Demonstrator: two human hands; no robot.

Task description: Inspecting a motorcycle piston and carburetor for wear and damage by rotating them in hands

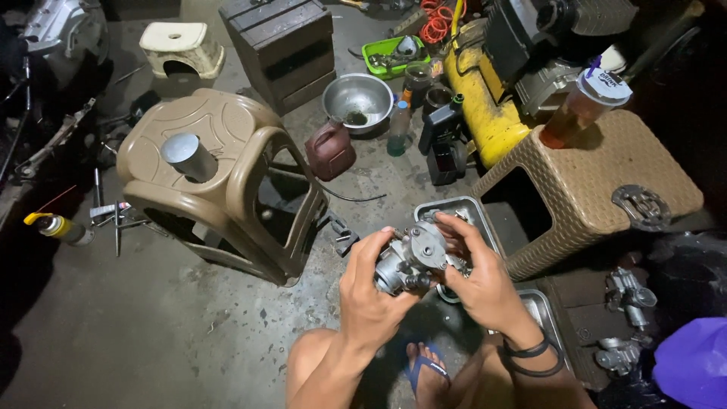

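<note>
Concrete floor, carburetor (413, 261) in both hands' grip

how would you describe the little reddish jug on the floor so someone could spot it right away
Start at the big tan plastic stool lying tipped on the concrete floor. Just right of it, in front of the shiny steel bowl, stands the dark red jug. It is the only squat, maroon, handled container there; the bottle beside it is slim and clear.

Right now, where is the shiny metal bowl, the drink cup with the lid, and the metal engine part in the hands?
metal bowl (362, 97): head view, inner wall.
drink cup (569, 117): head view, amber side.
metal engine part (413, 259): head view, grey body between both hands.
</note>
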